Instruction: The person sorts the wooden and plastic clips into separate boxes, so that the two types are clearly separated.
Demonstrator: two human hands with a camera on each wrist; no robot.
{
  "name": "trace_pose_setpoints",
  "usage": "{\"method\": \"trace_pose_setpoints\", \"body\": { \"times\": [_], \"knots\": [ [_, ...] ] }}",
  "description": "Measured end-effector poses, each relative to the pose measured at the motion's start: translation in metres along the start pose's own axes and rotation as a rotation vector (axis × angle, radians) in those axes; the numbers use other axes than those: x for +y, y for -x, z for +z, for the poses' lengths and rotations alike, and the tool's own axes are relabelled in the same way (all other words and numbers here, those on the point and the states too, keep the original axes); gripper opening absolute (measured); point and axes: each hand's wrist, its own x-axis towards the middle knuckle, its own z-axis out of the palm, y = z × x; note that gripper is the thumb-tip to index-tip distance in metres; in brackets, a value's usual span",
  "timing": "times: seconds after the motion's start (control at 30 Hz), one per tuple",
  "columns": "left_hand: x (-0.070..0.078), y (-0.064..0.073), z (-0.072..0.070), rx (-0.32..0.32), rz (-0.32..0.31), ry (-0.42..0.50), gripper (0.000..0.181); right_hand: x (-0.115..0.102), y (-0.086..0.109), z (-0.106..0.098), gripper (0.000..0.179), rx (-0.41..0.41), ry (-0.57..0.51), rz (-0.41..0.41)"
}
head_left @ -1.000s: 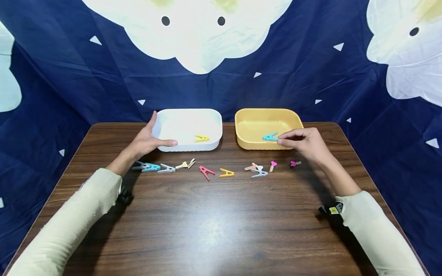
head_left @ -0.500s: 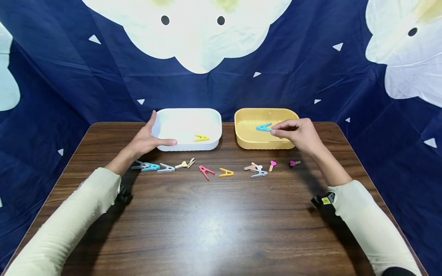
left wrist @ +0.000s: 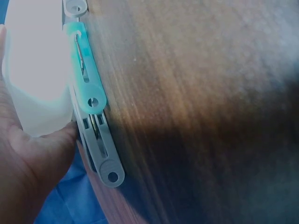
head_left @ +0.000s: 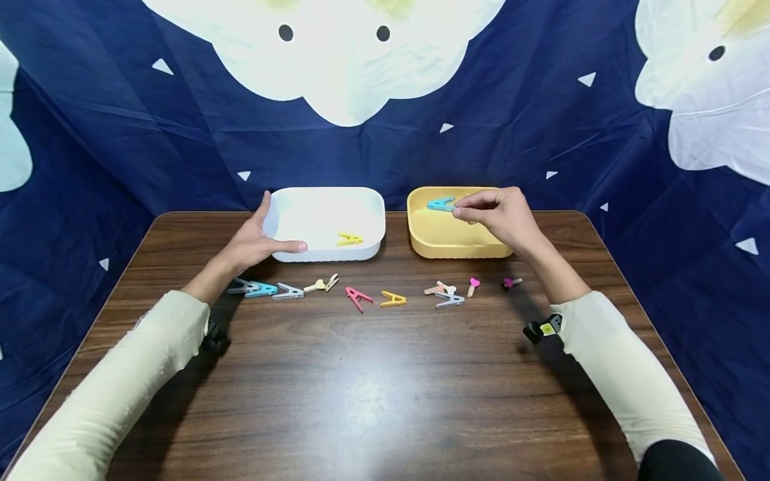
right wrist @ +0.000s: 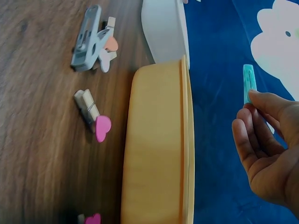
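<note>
My right hand (head_left: 499, 214) pinches a light blue clothespin (head_left: 441, 204) between thumb and fingertips above the yellow bin (head_left: 460, 250). In the right wrist view that clothespin (right wrist: 249, 83) points away from the fingertips. My left hand (head_left: 249, 244) rests against the left end of the white bin (head_left: 325, 255), thumb straight along its front wall and fingers extended at its side. A yellow clothespin (head_left: 350, 238) lies inside the white bin. Close to my left wrist, a blue clothespin (left wrist: 86, 70) lies on the table against a grey clothespin (left wrist: 106, 154).
In front of the bins lie a red clothespin (head_left: 359, 298), an orange clothespin (head_left: 394, 298), a grey clothespin (head_left: 449, 300) and several small wooden pegs, some with hearts, such as a pink-heart peg (head_left: 473, 287). A dark blue curtain (head_left: 397, 153) hangs behind the table.
My right hand has moved left and away from me with the blue clothespin, from the yellow bin's front right to over its back left. My left hand stays in place.
</note>
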Motion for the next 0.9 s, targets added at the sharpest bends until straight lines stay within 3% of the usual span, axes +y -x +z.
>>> {"method": "trace_pose_setpoints", "body": {
  "times": [0.53, 0.9],
  "knots": [
    [0.001, -0.002, -0.001, -0.006, -0.013, -0.005, 0.156, -0.016, -0.024, 0.029, 0.015, -0.008, -0.094, -0.039],
    [0.001, -0.002, 0.0, -0.01, -0.015, -0.006, 0.155, -0.03, -0.041, 0.05, 0.013, -0.028, -0.085, -0.053]
  ]
}}
